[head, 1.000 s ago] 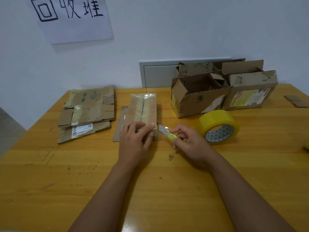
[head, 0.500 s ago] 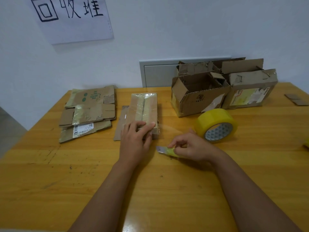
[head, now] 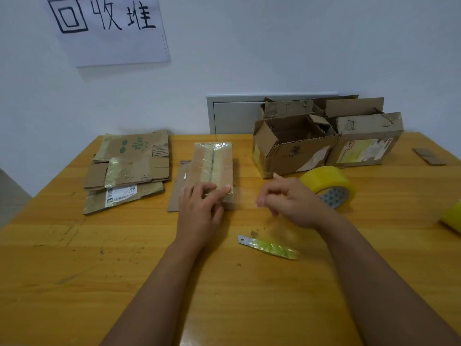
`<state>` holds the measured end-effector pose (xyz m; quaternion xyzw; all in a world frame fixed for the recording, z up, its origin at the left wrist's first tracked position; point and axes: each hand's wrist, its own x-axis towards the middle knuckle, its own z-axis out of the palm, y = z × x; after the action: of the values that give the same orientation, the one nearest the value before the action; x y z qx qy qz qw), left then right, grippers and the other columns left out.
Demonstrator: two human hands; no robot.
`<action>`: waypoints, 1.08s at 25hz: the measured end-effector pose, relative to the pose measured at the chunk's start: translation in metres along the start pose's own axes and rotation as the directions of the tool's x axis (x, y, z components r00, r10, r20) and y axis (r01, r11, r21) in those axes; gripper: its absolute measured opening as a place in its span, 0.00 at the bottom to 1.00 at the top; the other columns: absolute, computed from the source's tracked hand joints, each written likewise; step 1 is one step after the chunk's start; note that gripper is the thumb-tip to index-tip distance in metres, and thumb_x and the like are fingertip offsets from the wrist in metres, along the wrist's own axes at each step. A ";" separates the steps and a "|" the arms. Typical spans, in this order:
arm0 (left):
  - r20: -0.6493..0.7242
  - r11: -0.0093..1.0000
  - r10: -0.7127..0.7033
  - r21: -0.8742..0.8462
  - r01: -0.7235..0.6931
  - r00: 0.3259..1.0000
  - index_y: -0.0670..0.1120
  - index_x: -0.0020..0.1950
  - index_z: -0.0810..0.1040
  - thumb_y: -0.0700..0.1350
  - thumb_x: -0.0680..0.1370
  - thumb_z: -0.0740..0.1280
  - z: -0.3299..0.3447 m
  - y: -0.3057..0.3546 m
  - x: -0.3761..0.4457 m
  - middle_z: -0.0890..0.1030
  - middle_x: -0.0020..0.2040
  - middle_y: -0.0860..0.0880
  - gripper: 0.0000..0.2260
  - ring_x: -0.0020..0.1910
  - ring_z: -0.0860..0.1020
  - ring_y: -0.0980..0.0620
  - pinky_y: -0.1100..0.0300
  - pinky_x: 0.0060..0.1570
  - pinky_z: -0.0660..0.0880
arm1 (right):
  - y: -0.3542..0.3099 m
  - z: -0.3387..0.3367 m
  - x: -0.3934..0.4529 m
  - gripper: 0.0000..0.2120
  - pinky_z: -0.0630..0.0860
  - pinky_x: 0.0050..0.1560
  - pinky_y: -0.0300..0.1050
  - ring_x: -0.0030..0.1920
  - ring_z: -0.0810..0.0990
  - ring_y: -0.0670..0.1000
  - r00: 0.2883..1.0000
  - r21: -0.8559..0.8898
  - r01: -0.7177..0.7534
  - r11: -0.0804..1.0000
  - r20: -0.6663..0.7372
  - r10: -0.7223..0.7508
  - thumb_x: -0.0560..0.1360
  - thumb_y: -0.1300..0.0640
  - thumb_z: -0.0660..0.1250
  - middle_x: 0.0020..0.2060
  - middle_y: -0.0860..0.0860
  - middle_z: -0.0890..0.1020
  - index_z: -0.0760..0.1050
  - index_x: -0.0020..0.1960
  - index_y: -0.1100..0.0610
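Note:
A small taped cardboard box (head: 212,166) lies at the table's middle. My left hand (head: 199,208) rests on its near end, fingers laid flat over the top. A blade with a yellow-green taped handle (head: 268,247) lies loose on the wooden table (head: 74,283), near of my right hand. My right hand (head: 287,201) hovers blurred above the table between the box and a roll of yellow tape (head: 329,186), its fingers loosely curled and holding nothing.
Flattened cardboard boxes (head: 129,168) are stacked at the left. Two opened cardboard boxes (head: 294,146) (head: 366,141) stand at the back right by the wall. A second yellow roll (head: 452,216) shows at the right edge, and a cardboard scrap (head: 427,156) lies at the far right.
My right hand carried the blade away from the box's end, set it down on the table and lifted off towards the tape roll. My left hand stayed on the box.

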<state>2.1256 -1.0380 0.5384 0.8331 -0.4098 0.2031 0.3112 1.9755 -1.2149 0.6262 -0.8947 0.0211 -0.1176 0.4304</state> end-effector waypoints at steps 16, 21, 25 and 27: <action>-0.015 1.000 0.004 -0.031 -0.004 1.000 0.56 0.62 0.81 0.54 0.79 0.61 0.001 -0.003 0.001 0.77 0.56 0.50 0.15 0.55 0.70 0.49 0.54 0.53 0.68 | 0.059 0.037 0.031 0.09 0.68 0.53 0.46 0.42 0.76 0.45 0.974 -0.159 -0.214 0.964 -0.111 0.198 0.80 0.52 0.65 0.38 0.48 0.81 0.79 0.43 0.52; -0.027 1.000 0.010 -0.009 -0.010 1.000 0.56 0.62 0.81 0.53 0.79 0.60 0.001 -0.004 0.002 0.77 0.56 0.49 0.15 0.55 0.71 0.48 0.55 0.53 0.67 | 0.066 0.022 0.019 0.07 0.68 0.59 0.51 0.43 0.75 0.43 0.972 -0.153 -0.223 0.963 0.042 0.232 0.80 0.51 0.65 0.37 0.44 0.81 0.80 0.44 0.48; -0.047 1.000 0.013 0.010 -0.012 0.999 0.55 0.62 0.81 0.52 0.78 0.60 0.000 -0.001 0.001 0.77 0.56 0.49 0.15 0.55 0.71 0.48 0.55 0.53 0.66 | 0.068 0.030 0.016 0.03 0.62 0.63 0.49 0.50 0.69 0.45 0.981 -0.319 -0.171 0.932 0.030 0.190 0.78 0.48 0.66 0.42 0.44 0.80 0.79 0.48 0.44; -0.059 1.000 0.013 0.022 -0.012 0.998 0.55 0.61 0.81 0.52 0.78 0.61 0.001 0.000 0.001 0.78 0.55 0.49 0.15 0.54 0.71 0.48 0.56 0.53 0.66 | 0.067 0.030 0.015 0.03 0.65 0.60 0.50 0.51 0.67 0.45 0.986 -0.371 -0.149 0.916 0.017 0.167 0.76 0.45 0.68 0.42 0.42 0.77 0.77 0.48 0.42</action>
<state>2.1265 -1.0395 0.5385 0.8275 -0.4034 0.2340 0.3126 2.0011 -1.2357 0.5593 -0.9575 0.1045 -0.0547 0.2632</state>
